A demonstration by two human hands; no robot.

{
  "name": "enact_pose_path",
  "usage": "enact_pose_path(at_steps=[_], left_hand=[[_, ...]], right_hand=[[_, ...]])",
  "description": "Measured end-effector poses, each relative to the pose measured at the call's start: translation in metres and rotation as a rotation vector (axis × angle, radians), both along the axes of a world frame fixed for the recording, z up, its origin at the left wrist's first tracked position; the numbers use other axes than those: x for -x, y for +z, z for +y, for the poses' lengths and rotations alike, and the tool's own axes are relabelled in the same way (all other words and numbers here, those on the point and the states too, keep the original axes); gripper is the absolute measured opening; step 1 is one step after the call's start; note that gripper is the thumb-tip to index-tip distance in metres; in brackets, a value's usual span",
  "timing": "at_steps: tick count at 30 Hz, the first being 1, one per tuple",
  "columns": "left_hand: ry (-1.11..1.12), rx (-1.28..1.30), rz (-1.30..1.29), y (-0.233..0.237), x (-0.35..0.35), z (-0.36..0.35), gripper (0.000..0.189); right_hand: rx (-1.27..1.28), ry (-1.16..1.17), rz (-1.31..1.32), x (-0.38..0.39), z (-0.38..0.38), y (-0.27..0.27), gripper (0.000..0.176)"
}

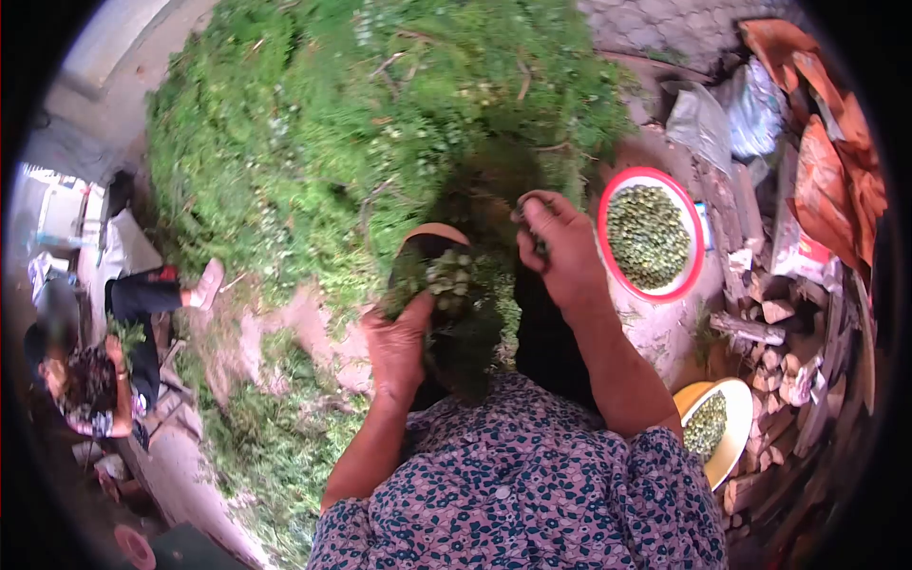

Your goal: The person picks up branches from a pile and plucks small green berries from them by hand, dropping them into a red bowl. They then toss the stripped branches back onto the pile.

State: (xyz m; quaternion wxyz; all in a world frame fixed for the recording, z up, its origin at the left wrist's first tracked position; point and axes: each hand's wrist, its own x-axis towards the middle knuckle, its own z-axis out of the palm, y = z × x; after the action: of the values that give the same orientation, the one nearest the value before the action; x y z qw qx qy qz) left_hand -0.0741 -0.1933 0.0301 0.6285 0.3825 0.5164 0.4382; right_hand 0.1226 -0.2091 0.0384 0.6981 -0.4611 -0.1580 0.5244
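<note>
My left hand [397,344] is wrapped round a leafy green sprig [451,285] that bears a cluster of pale green pods or berries, held above my lap. To its right, my right hand [559,242] is raised with its fingers curled together. Something small and dark shows at its fingertips, too small to name. A red-rimmed white basin [605,204] full of small green pods or berries stands just right of my right hand. Beyond both hands spreads a large heap of cut green branches [313,142].
A yellow basin [736,446] with more green pieces stands at the lower right, beside stacked firewood [774,366]. Plastic bags [698,123] and orange sacking [822,180] lie at the upper right. Another person [95,370] sits at the left, holding greenery.
</note>
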Motion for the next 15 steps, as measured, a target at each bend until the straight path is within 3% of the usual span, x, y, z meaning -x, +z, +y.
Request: enact_pose_path(at_steps=[2,6,8,11,12,15], left_hand=[[0.006,0.048,0.04,-0.003,0.006,0.002,0.018],[0.045,0.104,-0.121,0.0,0.002,0.002,0.014],[0.041,0.119,-0.154,0.005,0.0,0.002,0.014],[0.048,0.17,-0.126,0.001,0.001,0.005,0.011],[0.039,0.172,-0.13,-0.001,0.002,0.006,0.011],[0.031,0.125,-0.095,-0.001,-0.001,0.005,0.008]], right_hand=[[0.031,-0.177,0.284,-0.038,-0.008,-0.01,0.011],[0.037,-0.493,0.459,-0.139,-0.037,-0.069,0.017],[0.041,-0.637,0.319,-0.183,-0.055,-0.086,0.031],[-0.024,-0.761,0.327,-0.223,-0.077,-0.087,0.054],[0.038,-0.801,0.438,-0.233,-0.083,-0.08,0.059],[0.008,-0.832,0.191,-0.24,-0.096,-0.067,0.072]])
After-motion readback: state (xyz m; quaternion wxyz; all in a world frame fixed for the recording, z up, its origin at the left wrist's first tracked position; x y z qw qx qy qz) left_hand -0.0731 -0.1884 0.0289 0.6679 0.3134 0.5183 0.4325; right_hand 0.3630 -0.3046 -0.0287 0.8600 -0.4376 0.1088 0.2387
